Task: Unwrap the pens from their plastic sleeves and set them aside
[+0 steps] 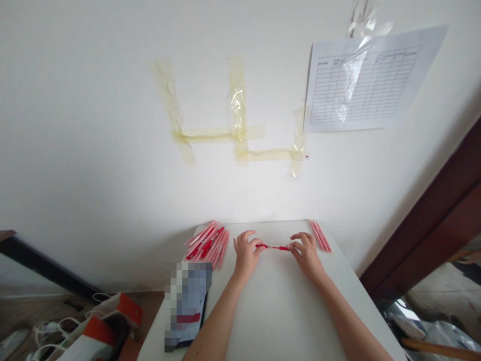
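Observation:
A red pen (278,247) lies level between my two hands, just above the white table. My left hand (246,253) pinches its left red end between thumb and index finger, the other fingers raised. The right red end is pinched in my right hand (306,254). Between the ends a thin, paler stretch shows; I cannot tell if the pen is in one piece. To the left of my left hand is a loose pile of pink and red pens (208,243). Several pink pens (320,236) lie side by side beyond my right hand.
A pixelated phone or tablet (190,306) lies by my left forearm on the white table (285,311). The table's back edge meets a white wall with yellowed tape (237,105) and a printed sheet (361,85). Bags (93,336) stand on the floor at left.

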A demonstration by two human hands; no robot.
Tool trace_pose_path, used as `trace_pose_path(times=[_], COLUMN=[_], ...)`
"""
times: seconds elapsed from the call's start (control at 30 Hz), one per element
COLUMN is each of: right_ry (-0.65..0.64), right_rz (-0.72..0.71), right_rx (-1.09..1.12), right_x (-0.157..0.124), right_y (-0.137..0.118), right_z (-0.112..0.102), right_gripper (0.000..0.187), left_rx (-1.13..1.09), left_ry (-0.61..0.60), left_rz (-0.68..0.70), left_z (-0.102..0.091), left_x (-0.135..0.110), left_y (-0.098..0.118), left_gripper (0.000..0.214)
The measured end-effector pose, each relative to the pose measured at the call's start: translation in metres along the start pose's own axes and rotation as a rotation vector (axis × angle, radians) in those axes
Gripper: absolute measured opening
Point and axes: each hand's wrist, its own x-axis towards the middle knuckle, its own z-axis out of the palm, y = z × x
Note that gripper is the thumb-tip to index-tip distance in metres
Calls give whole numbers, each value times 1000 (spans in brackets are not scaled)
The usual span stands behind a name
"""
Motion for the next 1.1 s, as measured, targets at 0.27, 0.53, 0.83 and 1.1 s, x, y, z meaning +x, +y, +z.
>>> trace_pose_path(times=[0.27,0.53,0.83,1.1], right_ry=[28,-6,-54,-13], right_rz=[3,47,66,80], right_rx=[-2,25,48,65], right_x=[1,0,0,-1], right_y=[-3,-4,-6,-4], right_z=[-5,-3,-4,-2], right_gripper=[21,29,39,26], left_rx=[-9,-12,-19,-20], left_ry=[21,13,15,28], left_rz=[-3,0,14,20], left_z=[-1,-2,-2,-1], left_x=[1,1,2,1], left_y=[0,0,2,1], left_gripper=[7,7,6,7])
